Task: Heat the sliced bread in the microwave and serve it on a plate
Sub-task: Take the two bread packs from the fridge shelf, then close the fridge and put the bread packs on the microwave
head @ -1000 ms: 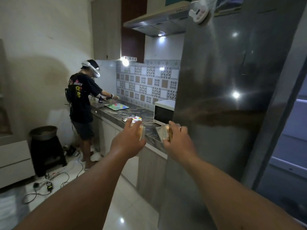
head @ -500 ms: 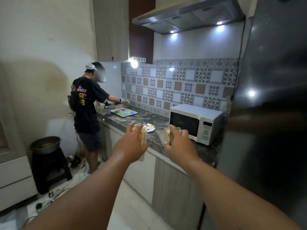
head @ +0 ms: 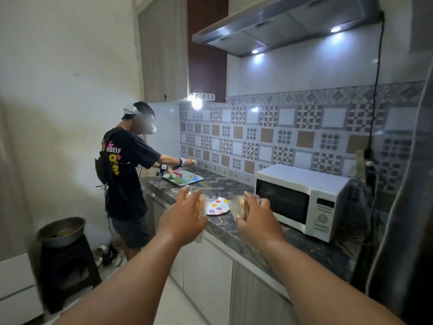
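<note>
My left hand (head: 181, 216) grips a wrapped portion of sliced bread (head: 201, 204) in clear plastic, held upright in the air in front of the counter. My right hand (head: 256, 219) grips a second wrapped portion of sliced bread (head: 239, 205) the same way. Between and beyond my hands a white plate with coloured dots (head: 219, 206) lies on the dark marble counter (head: 304, 245). To the right on the counter stands a white microwave (head: 300, 198) with its door closed.
Another person (head: 126, 174) stands at the far left end of the counter, hands over a green tray (head: 185, 178). A dark fridge (head: 412, 184) fills the right edge. A black stool with a metal bowl (head: 62, 231) stands on the floor at left. Cabinets run below the counter.
The view has swung from the fridge front toward the counter; the microwave and plate are now nearer and in full sight. Both hands still hold the bread.
</note>
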